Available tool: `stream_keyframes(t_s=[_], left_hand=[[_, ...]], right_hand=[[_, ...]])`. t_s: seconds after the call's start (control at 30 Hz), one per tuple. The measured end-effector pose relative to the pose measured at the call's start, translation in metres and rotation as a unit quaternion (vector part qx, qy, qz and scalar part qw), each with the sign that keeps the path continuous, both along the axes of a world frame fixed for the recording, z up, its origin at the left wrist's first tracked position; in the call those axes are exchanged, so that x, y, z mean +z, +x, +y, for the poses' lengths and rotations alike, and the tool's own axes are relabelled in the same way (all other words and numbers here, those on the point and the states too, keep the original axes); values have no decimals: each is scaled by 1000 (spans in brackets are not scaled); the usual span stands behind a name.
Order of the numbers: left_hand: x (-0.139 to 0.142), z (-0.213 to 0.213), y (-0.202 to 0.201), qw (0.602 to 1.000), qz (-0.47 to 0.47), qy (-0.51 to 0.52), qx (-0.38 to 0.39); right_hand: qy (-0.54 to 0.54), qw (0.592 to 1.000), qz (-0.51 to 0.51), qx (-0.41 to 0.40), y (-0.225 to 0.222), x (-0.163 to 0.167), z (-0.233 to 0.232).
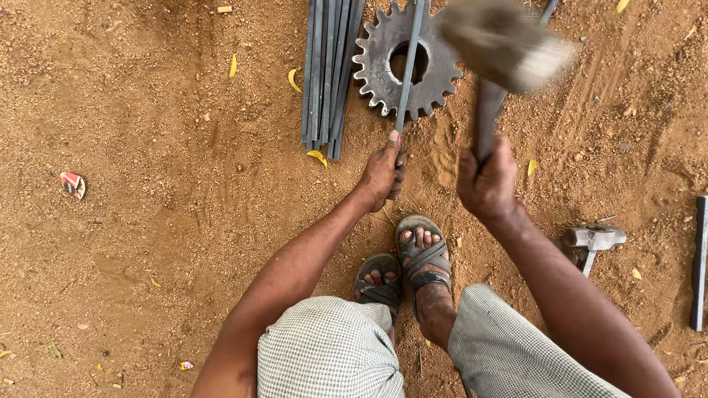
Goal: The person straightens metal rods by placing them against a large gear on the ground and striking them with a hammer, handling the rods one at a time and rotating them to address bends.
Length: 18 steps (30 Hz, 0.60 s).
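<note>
Wrapper: small red-and-white scrap on the dirt, far left.
Bar bundle: grey strips, long axes running away from the person.
Left hand: grip closed around thin rod, which points away, across the toothed gear.
Right hand: grip closed on blurred hammer, head raised above the gear.
Second hammer: lying at right.

Left hand and right hand, both fisted
</note>
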<state>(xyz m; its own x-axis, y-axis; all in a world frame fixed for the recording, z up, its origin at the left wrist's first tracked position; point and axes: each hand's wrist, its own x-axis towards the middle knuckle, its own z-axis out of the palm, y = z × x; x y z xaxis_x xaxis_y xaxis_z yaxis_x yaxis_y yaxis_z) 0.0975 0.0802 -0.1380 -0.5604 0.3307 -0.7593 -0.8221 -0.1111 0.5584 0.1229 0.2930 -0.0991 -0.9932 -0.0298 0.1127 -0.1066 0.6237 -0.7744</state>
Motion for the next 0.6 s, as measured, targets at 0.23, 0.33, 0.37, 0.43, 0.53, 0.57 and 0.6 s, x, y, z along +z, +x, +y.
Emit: stream_keyframes(t_s=[0.23, 0.33, 0.37, 0.43, 0.53, 0.57, 0.6], left_hand=[[-10, 1, 2, 1000, 14, 21, 3], [-9, 0, 0, 999, 33, 9, 25], [-5, 1, -1, 999, 40, -6, 32], [8, 0, -9, 996, 80, 35, 24], [39, 7, -27, 990, 131, 49, 34], [50, 11, -36, 987, 148, 45, 41], [61, 18, -48, 979, 195, 32, 50]], right_hand=[[59, 973, -210, -73, 24, -7, 4], [109, 960, -241, -87, 30, -19, 10], [136, 947, -274, -96, 33, -23, 12], [112, 954, -259, -97, 35, -32, 16], [101, 950, -277, -99, 35, -39, 20], [101, 947, -288, -99, 33, -40, 19], [106, 945, -293, -101, 32, -41, 20]])
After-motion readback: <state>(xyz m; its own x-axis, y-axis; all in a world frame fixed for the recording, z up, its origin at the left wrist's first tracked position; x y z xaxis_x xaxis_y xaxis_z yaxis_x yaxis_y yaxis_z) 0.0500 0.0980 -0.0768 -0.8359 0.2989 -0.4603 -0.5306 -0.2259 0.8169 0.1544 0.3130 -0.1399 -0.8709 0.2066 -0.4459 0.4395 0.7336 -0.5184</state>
